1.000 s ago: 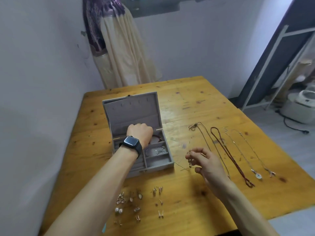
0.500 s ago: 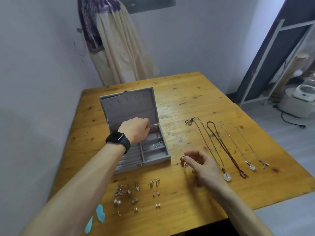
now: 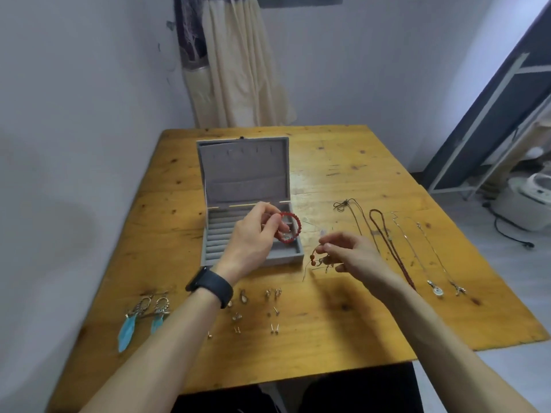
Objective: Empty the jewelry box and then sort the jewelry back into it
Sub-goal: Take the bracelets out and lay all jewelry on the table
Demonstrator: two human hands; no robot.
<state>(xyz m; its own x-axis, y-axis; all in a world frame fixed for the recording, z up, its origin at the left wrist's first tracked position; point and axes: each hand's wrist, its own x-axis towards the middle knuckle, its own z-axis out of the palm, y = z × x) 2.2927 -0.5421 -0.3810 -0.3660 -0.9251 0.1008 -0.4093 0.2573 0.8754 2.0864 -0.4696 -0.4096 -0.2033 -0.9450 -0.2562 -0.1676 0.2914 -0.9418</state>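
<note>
A: What carries it all?

B: A yellow wooden table (image 3: 343, 332), with a grey jewelry box (image 3: 235, 231) standing nearer its far left corner, lid upright, ring rolls showing in the left part of the base.

A: And the arms?

B: The left hand (image 3: 249, 242), a black watch (image 3: 210, 286) on its wrist, is raised over the right half of the box, fingers pinched on a red bead bracelet (image 3: 290, 228) held above the box's right compartments. The right hand (image 3: 354, 257) is just beside the box's near right corner, fingertips closed on a thin cord bracelet (image 3: 319, 260) with a few red beads, its loose ends dangling toward the table.

A: What lies loose?

B: Four necklaces (image 3: 390, 245) are stretched out side by side toward the right edge, pendants at their near ends. Two turquoise feather earrings (image 3: 143, 317) lie by the near left edge. Between them and the middle, rows of small earrings (image 3: 272, 311) sit in front of the box, some hidden by the left forearm.
</note>
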